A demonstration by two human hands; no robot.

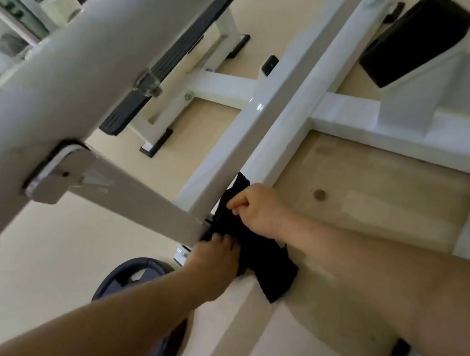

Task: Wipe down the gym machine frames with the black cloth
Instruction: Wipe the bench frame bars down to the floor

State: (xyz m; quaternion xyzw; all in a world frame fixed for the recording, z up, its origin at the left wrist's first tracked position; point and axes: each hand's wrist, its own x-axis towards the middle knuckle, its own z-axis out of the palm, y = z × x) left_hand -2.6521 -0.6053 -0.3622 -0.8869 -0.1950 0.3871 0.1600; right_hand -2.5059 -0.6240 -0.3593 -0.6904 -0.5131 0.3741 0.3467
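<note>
Seen from above, a black cloth (269,268) is bunched against the foot of a slanted white frame beam (233,135). The right hand (256,208), at twelve o'clock of the cloth, grasps its upper fold, and the left hand (211,262), at nine o'clock, grips its near edge. A dark weight plate (128,280) lies at seven o'clock.

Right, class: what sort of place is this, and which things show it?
Most likely a gym: a white machine frame, a black pad, and a dark weight plate lying on the floor.
</note>
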